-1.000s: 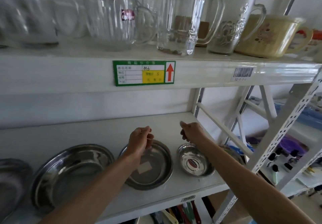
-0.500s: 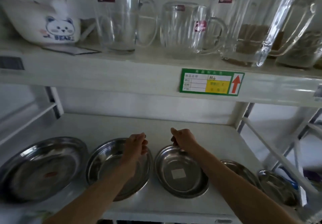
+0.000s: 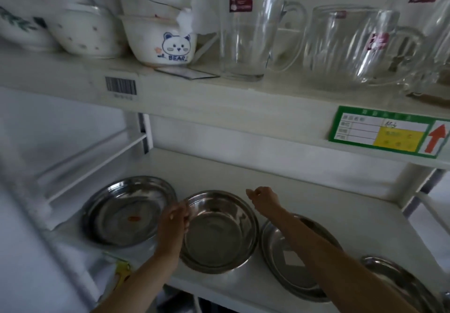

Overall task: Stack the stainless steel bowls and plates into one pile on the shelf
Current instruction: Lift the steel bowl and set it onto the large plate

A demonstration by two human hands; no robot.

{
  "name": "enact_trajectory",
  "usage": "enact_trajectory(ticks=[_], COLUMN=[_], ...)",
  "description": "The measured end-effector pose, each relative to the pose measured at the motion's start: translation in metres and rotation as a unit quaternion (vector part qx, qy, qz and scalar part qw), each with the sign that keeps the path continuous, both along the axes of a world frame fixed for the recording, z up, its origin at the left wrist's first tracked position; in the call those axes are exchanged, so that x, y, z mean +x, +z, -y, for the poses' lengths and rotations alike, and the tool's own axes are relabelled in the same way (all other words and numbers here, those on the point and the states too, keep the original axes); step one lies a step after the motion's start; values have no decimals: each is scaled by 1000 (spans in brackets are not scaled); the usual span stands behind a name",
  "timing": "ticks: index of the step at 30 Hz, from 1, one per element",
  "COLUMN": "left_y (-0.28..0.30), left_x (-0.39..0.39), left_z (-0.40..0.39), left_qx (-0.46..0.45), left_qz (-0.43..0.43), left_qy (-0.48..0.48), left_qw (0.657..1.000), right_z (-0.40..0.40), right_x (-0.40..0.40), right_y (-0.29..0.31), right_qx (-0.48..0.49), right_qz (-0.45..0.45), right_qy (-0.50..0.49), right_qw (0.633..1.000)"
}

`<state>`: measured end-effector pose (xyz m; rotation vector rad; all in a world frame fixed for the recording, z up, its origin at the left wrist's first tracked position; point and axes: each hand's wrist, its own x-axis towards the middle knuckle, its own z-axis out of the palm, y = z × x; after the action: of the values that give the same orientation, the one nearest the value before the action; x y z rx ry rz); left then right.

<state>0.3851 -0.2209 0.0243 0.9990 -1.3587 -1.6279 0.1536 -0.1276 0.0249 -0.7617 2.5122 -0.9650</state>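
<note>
Several steel dishes lie side by side on the white lower shelf (image 3: 304, 198). A wide plate (image 3: 121, 211) is at the left. A deep bowl (image 3: 219, 231) sits in the middle, and my left hand (image 3: 174, 220) rests against its left rim; whether the fingers grip it I cannot tell. My right hand (image 3: 261, 197) hovers just past the bowl's far right rim, fingers loosely curled, holding nothing. Under my right forearm lies a flat plate (image 3: 287, 261) with a white sticker. Another plate (image 3: 399, 283) is cut off at the right edge.
The upper shelf (image 3: 219, 98) hangs close above, carrying white ceramic bowls (image 3: 162, 42) and glass mugs (image 3: 248, 35). A green price label (image 3: 387, 135) is stuck on its front edge. A white upright and brace (image 3: 143, 132) bound the left side.
The view has swung left, so the dishes sit further right in frame. My left hand has come down to the deep bowl's left rim; my right hand has shifted from the stickered plate toward that bowl.
</note>
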Motion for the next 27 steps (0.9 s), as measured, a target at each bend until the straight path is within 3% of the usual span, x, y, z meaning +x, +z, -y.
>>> enact_trajectory(ticks=[5, 13, 21, 27], left_y=[-17, -44, -60, -63], left_x=[31, 39, 29, 28], left_z=[-3, -9, -9, -8], left_qx=[8, 50, 165, 188], left_qz=[47, 111, 105, 80], left_qy=[27, 86, 56, 66], left_qw=[998, 989, 979, 977], right_z=[17, 27, 27, 25], right_x=[-1, -8, -13, -19], right_y=[-6, -20, -35, -46], right_qx=[48, 117, 104, 58], right_qz=[-45, -8, 15, 36], right_qy=[9, 62, 65, 38], right_qw=[998, 991, 992, 997])
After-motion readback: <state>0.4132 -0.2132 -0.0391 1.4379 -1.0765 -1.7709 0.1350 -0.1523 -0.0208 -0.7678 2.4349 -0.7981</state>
